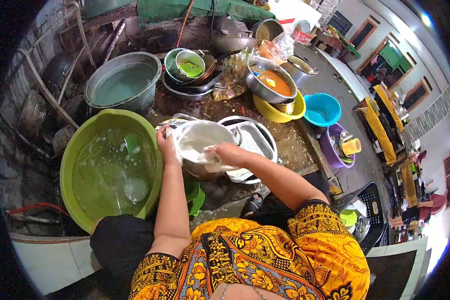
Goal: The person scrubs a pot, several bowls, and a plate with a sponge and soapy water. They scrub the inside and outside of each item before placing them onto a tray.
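Note:
My left hand (167, 145) is closed on the near-left rim of a pale, soapy pot (200, 135), which tilts toward me. Over the pot's right side, my right hand (228, 154) has its fingers closed at the inner wall; a small whitish bit shows at the fingertips, too small to name. Behind and to the right of the pot lie metal trays (257, 145). At the left stands a big green basin (70, 170) of sudsy water with a green piece and a pale round dish under the surface.
A grey tub (92, 95) of water stands behind the green basin. Stacked bowls and pans (185, 90), a pot (257, 87) of orange liquid on a yellow basin (272, 112), a blue basin (322, 110), a purple basin (332, 150) and a black crate (370, 220) lie farther right. A person (430, 205) is at far right.

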`<state>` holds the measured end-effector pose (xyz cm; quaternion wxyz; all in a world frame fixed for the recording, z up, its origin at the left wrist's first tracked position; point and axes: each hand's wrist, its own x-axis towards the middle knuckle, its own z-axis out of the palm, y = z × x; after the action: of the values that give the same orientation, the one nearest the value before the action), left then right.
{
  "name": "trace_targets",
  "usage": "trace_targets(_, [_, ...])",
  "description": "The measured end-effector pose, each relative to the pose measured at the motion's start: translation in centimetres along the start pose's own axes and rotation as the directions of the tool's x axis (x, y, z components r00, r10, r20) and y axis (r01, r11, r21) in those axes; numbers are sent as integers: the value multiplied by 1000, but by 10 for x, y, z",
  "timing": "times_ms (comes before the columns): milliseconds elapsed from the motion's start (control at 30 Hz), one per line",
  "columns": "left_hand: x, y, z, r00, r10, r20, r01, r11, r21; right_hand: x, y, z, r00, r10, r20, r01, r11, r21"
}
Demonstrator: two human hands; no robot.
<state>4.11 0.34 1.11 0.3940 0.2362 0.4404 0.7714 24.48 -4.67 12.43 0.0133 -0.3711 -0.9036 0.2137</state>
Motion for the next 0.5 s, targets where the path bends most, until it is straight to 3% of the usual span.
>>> trace_targets(67, [5, 0, 4, 1000, -21, 5, 20, 997, 72, 9, 2, -16, 993, -76, 93, 68, 994, 84])
trace_targets(100, [-2, 13, 11, 969, 243, 53, -246, 903, 353, 10, -3, -30, 994, -90, 57, 81, 987, 140])
trace_targets(133, [-12, 31, 19, 869, 466, 169, -469, 664, 582, 2, -28, -62, 984, -11, 178, -45, 951, 307])
trace_targets(167, [-25, 60, 28, 768, 541, 343, -628, 534, 565, 5, -15, -63, 985, -65, 162, -1, 924, 382])
trace_targets(200, [-27, 64, 33, 886, 223, 407, -446, 649, 616, 10, 0, -61, 983, -119, 143, 42, 891, 452])
trace_targets(233, [-32, 69, 36, 863, 5, 505, -368, 691, 622, 12, 15, -59, 980, -57, 192, -76, 779, 622])
trace_targets(267, [-42, 78, 42, 786, -212, 581, -281, 714, 641, 11, 23, -65, 973, 14, 231, -152, 791, 593])
trace_targets(300, [-47, 78, 44, 788, -209, 579, -281, 715, 640, 11, 31, -70, 986, -25, 167, -76, 820, 567])
trace_targets(333, [-51, 77, 45, 670, -283, 686, -215, 811, 545, 11, 38, -72, 992, -68, 108, -1, 844, 537])
trace_targets(367, [-54, 76, 44, 530, -326, 783, -123, 884, 451, 9, 43, -72, 990, 39, 139, -120, 761, 638])
trace_targets(433, [-57, 67, 41, 558, -276, 783, -125, 905, 408, 3, 53, -75, 974, 33, -226, 52, 931, 361])
trace_targets(467, [-57, 62, 41, 582, -226, 781, -129, 923, 364, -1, 53, -75, 911, -11, -413, 88, 982, 168])
trace_targets(500, [-54, 54, 41, 649, -203, 733, -125, 922, 366, -4, 43, -79, 865, 36, -501, 5, 997, 81])
